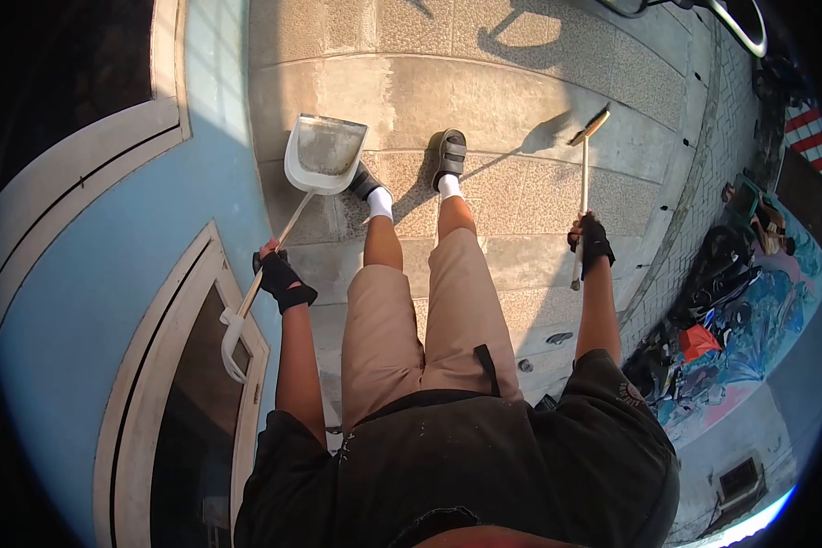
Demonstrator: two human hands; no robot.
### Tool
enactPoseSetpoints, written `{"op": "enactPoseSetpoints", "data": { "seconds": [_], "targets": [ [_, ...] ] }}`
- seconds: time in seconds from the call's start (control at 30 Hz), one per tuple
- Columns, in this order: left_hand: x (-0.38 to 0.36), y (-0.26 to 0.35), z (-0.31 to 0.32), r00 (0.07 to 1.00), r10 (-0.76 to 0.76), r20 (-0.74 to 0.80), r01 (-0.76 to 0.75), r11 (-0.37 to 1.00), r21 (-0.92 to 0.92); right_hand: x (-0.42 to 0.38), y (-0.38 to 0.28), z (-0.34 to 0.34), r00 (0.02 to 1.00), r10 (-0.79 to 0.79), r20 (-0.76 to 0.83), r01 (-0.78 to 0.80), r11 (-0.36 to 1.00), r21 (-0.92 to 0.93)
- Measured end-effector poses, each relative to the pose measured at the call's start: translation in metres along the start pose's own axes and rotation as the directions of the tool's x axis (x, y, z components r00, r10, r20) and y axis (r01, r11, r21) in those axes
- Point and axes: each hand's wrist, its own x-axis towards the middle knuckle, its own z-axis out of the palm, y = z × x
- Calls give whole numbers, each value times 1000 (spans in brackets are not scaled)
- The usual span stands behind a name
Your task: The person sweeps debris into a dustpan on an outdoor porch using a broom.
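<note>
My left hand (281, 279), in a black fingerless glove, is closed around the pole of a long-handled dustpan (327, 151). The pan is white with a dusty grey inside and hangs out ahead of my left foot, its hooked white handle end behind my wrist. On the other side, my right hand (592, 239), gloved the same way, wraps round the pale stick of a broom (585, 173). Its narrow head with dark bristles points ahead, away from me, and the stick's lower end sticks out just behind my fist.
A light blue wall (137, 228) with framed windows runs close along my left. Paved ground (521, 196) lies under my sandalled feet. To the right are a brick-paved strip, parked motorbikes (717, 265), a red item (699, 342) and a painted mural wall (758, 338).
</note>
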Motion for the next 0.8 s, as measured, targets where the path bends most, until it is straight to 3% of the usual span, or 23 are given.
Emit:
{"op": "enactPoseSetpoints", "data": {
  "seconds": [0.03,0.13,0.2,0.27,0.3,0.37,0.4,0.53,0.63,0.7,0.8],
  "targets": [
    [0,2,2,1000,-20,-4,20,1000,23,41,-5,-16,999,-10,48,8,999,46],
    [-7,6,7,999,16,29,-18,999,49,90,-9,2,1000,19,-23,-20,1000,-14],
    [4,-10,-1,1000,-6,19,5,998,58,96,19,20,996,37,75,-24,986,-162],
    [-9,-5,-4,998,12,55,-17,995,100,33,58,65,995,25,99,16,919,-394],
    [-13,-7,-6,998,6,59,-13,994,112,-5,78,88,993,2,120,49,904,-424],
    [-15,-12,-7,998,53,36,-54,998,43,-72,104,126,982,142,122,-78,904,-421],
    [-14,-15,-7,997,58,41,-59,998,36,-110,98,142,975,153,158,-27,798,-603],
    [-23,-10,-18,998,43,-47,-39,996,80,-140,106,130,859,269,436,-60,898,-436],
    [-34,-22,-18,993,64,-101,-68,997,-33,-149,78,82,848,322,420,-182,923,-339],
    [-35,-29,-25,992,103,-72,-103,995,6,-144,65,45,889,303,343,-172,916,-364],
    [-35,-31,-18,981,128,-149,-134,990,-36,-124,41,-8,949,209,236,-112,924,-366]
  ]
}}
